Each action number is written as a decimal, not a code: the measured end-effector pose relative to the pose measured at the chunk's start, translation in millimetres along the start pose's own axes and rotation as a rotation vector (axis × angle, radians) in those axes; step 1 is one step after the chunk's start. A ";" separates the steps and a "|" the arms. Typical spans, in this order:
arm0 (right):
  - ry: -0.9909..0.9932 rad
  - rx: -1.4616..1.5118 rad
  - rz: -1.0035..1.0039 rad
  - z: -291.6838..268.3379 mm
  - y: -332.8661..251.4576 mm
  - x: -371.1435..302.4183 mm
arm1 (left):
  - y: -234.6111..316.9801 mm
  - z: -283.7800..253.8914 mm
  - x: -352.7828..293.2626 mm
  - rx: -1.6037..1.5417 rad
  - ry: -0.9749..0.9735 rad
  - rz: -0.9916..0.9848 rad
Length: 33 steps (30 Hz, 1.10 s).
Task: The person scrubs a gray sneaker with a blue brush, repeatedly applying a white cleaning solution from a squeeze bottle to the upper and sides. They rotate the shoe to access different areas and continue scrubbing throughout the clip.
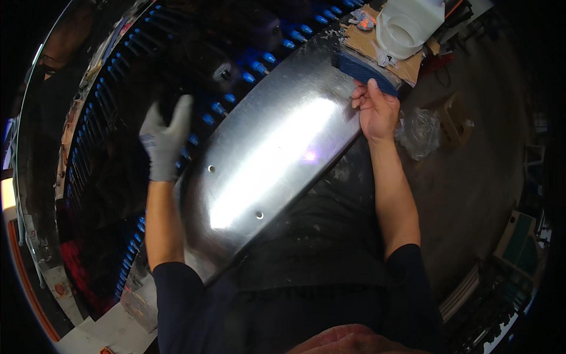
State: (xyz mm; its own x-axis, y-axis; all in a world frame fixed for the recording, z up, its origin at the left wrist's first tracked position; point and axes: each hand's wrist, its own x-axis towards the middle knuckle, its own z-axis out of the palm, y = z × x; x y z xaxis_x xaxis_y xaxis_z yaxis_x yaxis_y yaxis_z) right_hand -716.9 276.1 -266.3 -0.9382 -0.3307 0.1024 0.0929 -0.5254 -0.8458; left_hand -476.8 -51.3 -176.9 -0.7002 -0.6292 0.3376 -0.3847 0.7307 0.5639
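Single view, head-worn fisheye, looking steeply down over person's own chest and lap at lower centre. Forearms enter from lower edge, reach up to mid frame. Curved metal sheet [271, 153] fills centre, close to lens. Left hand [164, 141] upper left of centre, right hand [375, 109] upper right. Floor on right, farther off. Straight edges bend near dark circular rim.
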 end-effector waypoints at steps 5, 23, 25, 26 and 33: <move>-0.206 -0.801 -0.677 38.6 -15.5 -35.6 | 108.9 71.4 -57.6 -0.985 -0.575 -0.152; -0.729 -1.631 -0.401 38.8 1.2 -33.3 | 101.3 128.0 -74.0 -1.524 -0.506 -0.368; -0.752 -1.658 -0.368 41.1 0.8 -40.2 | 97.4 128.9 -74.7 -1.513 -0.485 -0.352; -0.764 -1.582 -0.315 40.8 -5.1 -53.4 | 93.5 129.7 -75.9 -1.513 -0.482 -0.312; -0.667 -1.571 -0.342 44.0 3.7 -35.3 | 96.6 131.6 -72.3 -1.547 -0.494 -0.336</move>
State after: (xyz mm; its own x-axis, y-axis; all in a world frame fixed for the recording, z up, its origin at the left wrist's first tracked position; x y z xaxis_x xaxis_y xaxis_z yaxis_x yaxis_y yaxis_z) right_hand -668.8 251.3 -250.0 -0.5202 -0.8283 0.2083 -0.8279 0.4292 -0.3611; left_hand -542.5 99.6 -246.0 -0.9419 -0.3343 -0.0320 0.1632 -0.5389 0.8264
